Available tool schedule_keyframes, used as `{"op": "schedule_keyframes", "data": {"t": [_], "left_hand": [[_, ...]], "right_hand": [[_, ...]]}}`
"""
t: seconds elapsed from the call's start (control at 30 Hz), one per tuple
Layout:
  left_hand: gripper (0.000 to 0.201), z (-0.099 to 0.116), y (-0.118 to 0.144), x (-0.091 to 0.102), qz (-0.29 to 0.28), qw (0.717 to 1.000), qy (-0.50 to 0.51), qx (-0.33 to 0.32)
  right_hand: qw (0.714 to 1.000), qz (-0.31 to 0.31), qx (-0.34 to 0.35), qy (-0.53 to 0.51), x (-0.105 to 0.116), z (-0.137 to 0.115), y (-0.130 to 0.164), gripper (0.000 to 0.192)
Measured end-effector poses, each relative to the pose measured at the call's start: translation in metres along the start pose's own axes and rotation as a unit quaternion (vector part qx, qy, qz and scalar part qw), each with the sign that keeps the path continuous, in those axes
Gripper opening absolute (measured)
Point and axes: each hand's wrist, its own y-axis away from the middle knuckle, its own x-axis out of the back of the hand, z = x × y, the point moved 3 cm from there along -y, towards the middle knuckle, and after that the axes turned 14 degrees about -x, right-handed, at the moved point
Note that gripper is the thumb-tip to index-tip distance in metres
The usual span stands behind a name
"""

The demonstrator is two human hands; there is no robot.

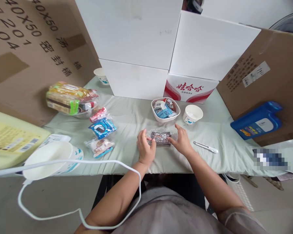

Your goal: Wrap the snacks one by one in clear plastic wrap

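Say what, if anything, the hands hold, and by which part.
A dark wrapped packet: the left hand has it by its left end, the right hand by its right end.

The left hand [146,150] and right hand [183,141] are at either end of a dark packet [161,137] in clear wrapping, low over the cloth-covered worktop [128,162]; how firmly the fingers grip it is hard to tell. Just beyond stands a white bowl [164,120] holding small wrapped packets [163,112], with a paper cup [190,119] near its right side. A slim cutter [205,147] lies right of the right hand. Leftward, a red packet [99,114], a blue packet [103,127] and a pale packet [101,145] lie in a row. A white cable [114,161] loops across a larger paper cup [52,159]. White boxes [136,78] line the back.
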Motion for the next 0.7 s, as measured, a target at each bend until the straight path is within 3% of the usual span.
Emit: {"op": "schedule_keyframes", "data": {"t": [0.1,0.17,0.23,0.3,0.4,0.47,0.53,0.7], "left_hand": [[0.044,-0.002,0.000,0.010,0.022,1.000,-0.020,0.007],[0.038,0.007,-0.003,0.025,0.049,0.998,-0.027,-0.036],[0.037,0.021,-0.006,0.040,0.050,0.993,-0.011,-0.102],[0.036,0.037,-0.008,0.045,-0.022,0.983,0.041,-0.176],[0.024,0.056,-0.001,0.033,-0.215,0.944,0.080,-0.236],[0.014,0.060,0.010,0.022,-0.308,0.925,0.037,-0.220],[0.017,0.059,0.020,0.014,-0.344,0.920,-0.023,-0.188],[0.010,0.052,0.037,0.015,-0.300,0.937,-0.089,-0.154]], "right_hand": [[0.998,-0.052,0.012,0.023,-0.002,0.000,-0.005,0.031],[0.993,-0.072,0.095,0.020,0.008,-0.009,0.009,0.016],[0.974,-0.121,0.189,0.021,0.019,-0.020,0.034,0.021],[0.946,-0.210,0.245,0.032,0.025,-0.028,0.061,0.022],[0.917,-0.310,0.247,0.051,0.026,-0.029,0.086,0.020],[0.928,-0.309,0.199,0.060,0.025,-0.025,0.087,0.024],[0.950,-0.266,0.147,0.065,0.024,-0.021,0.080,0.025],[0.969,-0.181,0.153,0.066,0.010,-0.022,0.055,0.035]]}}
